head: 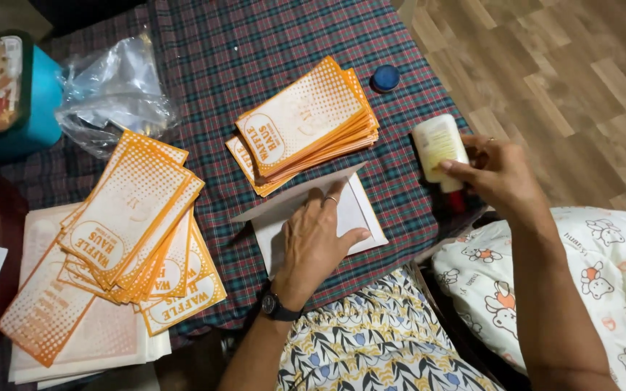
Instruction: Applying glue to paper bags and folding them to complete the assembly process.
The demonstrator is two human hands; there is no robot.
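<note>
Head view: we see our left hand (316, 239) pressed flat, fingers spread, on a white paper sheet (353, 211) that lies on the checked cloth (255, 43) just in front of us. Our right hand (498, 174) grips a pale glue bottle (440, 145), fingers curled round its lower end, near the cloth's right edge. Just beyond the sheet sits a stack of orange-printed paper bags (302, 119), touching the sheet's far edge. A blue cap (385, 77) lies apart, further back. To the left a looser pile of the same bags (128, 217) fans out, with a crumpled clear plastic bag (110, 87) behind it.
</note>
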